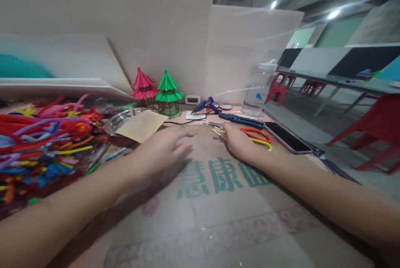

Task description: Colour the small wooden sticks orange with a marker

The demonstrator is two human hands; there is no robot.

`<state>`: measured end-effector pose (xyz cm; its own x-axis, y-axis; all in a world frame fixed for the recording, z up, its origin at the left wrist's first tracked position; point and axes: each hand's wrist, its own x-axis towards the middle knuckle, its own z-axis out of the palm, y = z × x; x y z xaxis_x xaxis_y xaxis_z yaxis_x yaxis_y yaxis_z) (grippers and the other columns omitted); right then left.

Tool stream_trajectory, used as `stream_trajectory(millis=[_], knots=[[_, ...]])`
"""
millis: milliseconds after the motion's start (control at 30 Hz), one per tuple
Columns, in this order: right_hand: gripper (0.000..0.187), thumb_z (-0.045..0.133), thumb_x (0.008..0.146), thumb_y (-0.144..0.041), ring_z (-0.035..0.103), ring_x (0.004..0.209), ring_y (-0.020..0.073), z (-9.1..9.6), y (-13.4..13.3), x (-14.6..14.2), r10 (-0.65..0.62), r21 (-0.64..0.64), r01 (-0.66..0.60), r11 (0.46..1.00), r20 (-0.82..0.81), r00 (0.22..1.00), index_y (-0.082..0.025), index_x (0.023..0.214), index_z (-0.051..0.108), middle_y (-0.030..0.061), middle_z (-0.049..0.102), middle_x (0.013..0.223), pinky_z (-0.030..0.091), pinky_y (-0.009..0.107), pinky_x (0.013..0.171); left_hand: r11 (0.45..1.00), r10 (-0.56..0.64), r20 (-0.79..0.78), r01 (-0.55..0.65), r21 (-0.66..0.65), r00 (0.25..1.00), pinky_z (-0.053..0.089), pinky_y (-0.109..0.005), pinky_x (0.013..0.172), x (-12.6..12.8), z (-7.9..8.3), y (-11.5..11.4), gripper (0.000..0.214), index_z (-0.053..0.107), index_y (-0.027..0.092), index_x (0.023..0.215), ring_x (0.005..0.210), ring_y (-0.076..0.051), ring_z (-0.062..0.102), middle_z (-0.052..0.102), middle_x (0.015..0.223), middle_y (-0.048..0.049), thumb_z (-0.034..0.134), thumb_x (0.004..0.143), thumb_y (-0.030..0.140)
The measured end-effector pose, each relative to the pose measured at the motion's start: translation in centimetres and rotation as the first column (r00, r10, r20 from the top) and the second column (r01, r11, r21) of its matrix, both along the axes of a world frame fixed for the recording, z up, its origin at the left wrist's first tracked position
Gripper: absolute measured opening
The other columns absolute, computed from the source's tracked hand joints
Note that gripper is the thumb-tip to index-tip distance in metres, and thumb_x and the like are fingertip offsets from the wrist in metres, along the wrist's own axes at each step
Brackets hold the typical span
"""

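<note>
My left hand (165, 145) is over the table beside a pale yellow card (142, 125), thumb and fingers apart, with nothing seen in it. The card lies across a clear round dish (114, 123). My right hand (236, 141) is closed, and the ends of several thin wooden sticks (219, 132) stick out at its left side; most of its fingers are hidden. Just behind that hand lies a cutting tool with red and yellow handles (258, 135), its metal tip showing past the knuckles. A printed plastic sheet (200, 218) covers the table under both hands.
Coloured pipe cleaners (46, 143) pile up at left. A pink pagoda model (143, 85) and a green one (169, 93) stand behind. A blue glue gun (206, 105), navy tool (240, 120), phone (287, 137) and clear bottle (256, 93) line the back and right.
</note>
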<state>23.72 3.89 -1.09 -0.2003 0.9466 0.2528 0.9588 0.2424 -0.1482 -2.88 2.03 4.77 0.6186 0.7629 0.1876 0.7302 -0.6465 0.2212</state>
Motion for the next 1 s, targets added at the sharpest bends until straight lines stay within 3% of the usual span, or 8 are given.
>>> stream_trajectory(millis=[133, 233, 367, 500, 633, 800, 933, 1000], knots=[[0.020, 0.037, 0.103, -0.021, 0.066, 0.096, 0.0269, -0.5, 0.2, 0.4, -0.013, -0.004, 0.013, 1.000, -0.048, 0.999, -0.014, 0.114, 0.053, 0.0175, 0.072, 0.106, 0.040, 0.030, 0.074, 0.943, -0.279, -0.002, 0.274, -0.191, 0.960, 0.033, -0.050, 0.119, 3.1, -2.6, -5.2, 0.062, 0.050, 0.015, 0.148, 0.146, -0.036, 0.039, 0.045, 0.156, -0.0162, 0.048, 0.098, 0.052], [0.021, 0.038, 0.103, -0.021, 0.066, 0.100, 0.0277, -0.6, 0.3, 0.5, -0.002, 0.002, 0.002, 1.000, -0.062, 0.998, -0.015, 0.115, 0.054, 0.0178, 0.072, 0.109, 0.040, 0.031, 0.076, 0.584, -0.736, 0.219, 0.764, -0.275, 0.641, 0.041, -0.036, 0.114, 4.1, -1.9, -7.6, 0.040, 0.070, 0.033, 0.123, 0.138, -0.026, 0.052, 0.064, 0.141, -0.0006, 0.045, 0.101, 0.053], [0.021, 0.039, 0.102, -0.021, 0.065, 0.102, 0.0285, -0.4, 0.3, 0.5, 0.003, 0.002, -0.003, 1.000, -0.075, 0.997, -0.014, 0.115, 0.054, 0.0187, 0.071, 0.110, 0.040, 0.031, 0.077, 0.915, -0.318, 0.258, 0.366, -0.167, 0.912, 0.030, -0.053, 0.119, 5.0, -1.5, -7.0, 0.050, 0.058, 0.017, 0.140, 0.144, -0.036, 0.042, 0.053, 0.151, -0.0149, 0.049, 0.100, 0.045], [0.022, 0.038, 0.102, -0.020, 0.066, 0.098, 0.0274, -0.1, 0.1, 0.4, -0.009, -0.019, 0.007, 1.000, -0.084, 0.996, -0.014, 0.116, 0.054, 0.0179, 0.072, 0.109, 0.040, 0.030, 0.075, 0.552, -0.720, 0.251, 0.753, -0.358, 0.647, 0.037, -0.041, 0.117, 6.9, -1.9, -6.5, 0.042, 0.076, 0.030, 0.113, 0.135, -0.028, 0.055, 0.066, 0.138, -0.0017, 0.039, 0.105, 0.050], [0.023, 0.037, 0.104, -0.022, 0.067, 0.094, 0.0262, 0.0, 0.1, 0.3, -0.034, -0.035, 0.032, 0.999, -0.078, 0.996, -0.015, 0.119, 0.052, 0.0157, 0.073, 0.104, 0.039, 0.029, 0.072, 0.861, -0.382, 0.277, 0.448, -0.242, 0.882, 0.033, -0.052, 0.117, 8.3, -1.6, -6.5, 0.050, 0.067, 0.013, 0.128, 0.141, -0.038, 0.045, 0.053, 0.149, -0.0180, 0.061, 0.092, 0.047], [0.024, 0.035, 0.104, -0.020, 0.068, 0.084, 0.0229, 0.5, 0.4, 0.7, -0.053, -0.048, 0.050, 0.998, -0.058, 0.997, -0.013, 0.114, 0.055, 0.0136, 0.073, 0.096, 0.038, 0.028, 0.065, 0.399, -0.513, 0.340, 0.569, -0.719, 0.788, 0.054, -0.024, 0.078, 6.5, 0.5, -6.2, 0.045, 0.077, 0.021, 0.108, 0.091, -0.020, 0.073, 0.079, 0.101, -0.0046, 0.043, 0.102, 0.049], [0.019, 0.053, 0.099, -0.028, 0.067, 0.094, 0.0237, 1.1, 0.5, 0.7, -0.030, -0.069, 0.029, 0.997, -0.020, 0.999, -0.012, 0.108, 0.060, 0.0174, 0.068, 0.114, 0.043, 0.028, 0.075, 0.876, -0.138, 0.343, 0.276, -0.395, 0.929, 0.050, -0.026, 0.073, 4.5, 0.6, -3.0, 0.030, 0.076, 0.020, 0.092, 0.083, -0.020, 0.070, 0.078, 0.090, -0.0033, 0.053, 0.094, 0.039], [0.022, 0.057, 0.098, -0.028, 0.066, 0.099, 0.0257, 1.2, 0.4, 0.3, -0.018, -0.095, 0.019, 0.995, 0.003, 1.000, -0.010, 0.108, 0.061, 0.0197, 0.066, 0.118, 0.044, 0.030, 0.080, 0.918, -0.046, 0.339, 0.174, -0.356, 0.939, 0.051, -0.029, 0.075, 3.6, -0.2, -1.1, 0.032, 0.075, 0.020, 0.091, 0.086, -0.022, 0.070, 0.078, 0.092, -0.0045, 0.052, 0.093, 0.042]])
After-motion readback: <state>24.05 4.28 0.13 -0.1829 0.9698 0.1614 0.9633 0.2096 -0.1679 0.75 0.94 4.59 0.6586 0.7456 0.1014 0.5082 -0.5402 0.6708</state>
